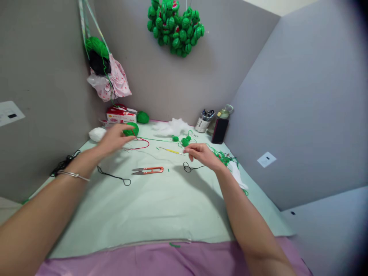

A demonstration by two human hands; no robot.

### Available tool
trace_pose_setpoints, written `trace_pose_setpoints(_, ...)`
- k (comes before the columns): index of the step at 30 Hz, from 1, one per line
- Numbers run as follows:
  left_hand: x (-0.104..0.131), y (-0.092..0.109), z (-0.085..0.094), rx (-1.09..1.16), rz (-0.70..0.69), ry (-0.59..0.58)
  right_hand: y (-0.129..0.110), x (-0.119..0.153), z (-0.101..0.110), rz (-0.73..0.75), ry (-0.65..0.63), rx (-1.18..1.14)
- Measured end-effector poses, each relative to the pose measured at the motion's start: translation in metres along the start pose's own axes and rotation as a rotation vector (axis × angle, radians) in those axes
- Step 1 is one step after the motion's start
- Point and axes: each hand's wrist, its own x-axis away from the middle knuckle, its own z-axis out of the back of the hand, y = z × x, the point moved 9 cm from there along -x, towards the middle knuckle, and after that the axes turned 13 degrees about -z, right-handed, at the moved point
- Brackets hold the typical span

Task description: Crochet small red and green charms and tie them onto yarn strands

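Note:
My left hand [116,138] is over the back left of the table, its fingers apart beside a green yarn ball [131,129]. Red yarn [145,142] lies just right of it. My right hand [198,153] has its fingertips pressed together near the end of a yellow-handled crochet hook [172,151]; what they pinch is too small to name. Small green crocheted pieces [186,141] lie just behind that hand. Orange-handled thread snips [148,170] rest between my forearms. A black yarn loop [187,167] lies below my right hand, another black strand [115,176] further left.
White stuffing [174,127], a pen cup [202,123], a bottle [225,112] and a phone [220,130] stand along the back. Green scraps [224,157] lie right. A yarn bag [119,78] and a green crocheted bunch [175,28] hang above. A red-white box [122,116] sits back left.

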Motion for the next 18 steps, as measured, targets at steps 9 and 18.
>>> trace_pose_setpoints(9, 0.013, 0.117, -0.101, 0.531, -0.175, -0.496, -0.012, 0.001, -0.030, 0.046, -0.052, -0.081)
trace_pose_setpoints(18, 0.003, 0.023, 0.043, 0.719, 0.104, 0.360, 0.057, 0.026, -0.020, -0.087, 0.134, 0.815)
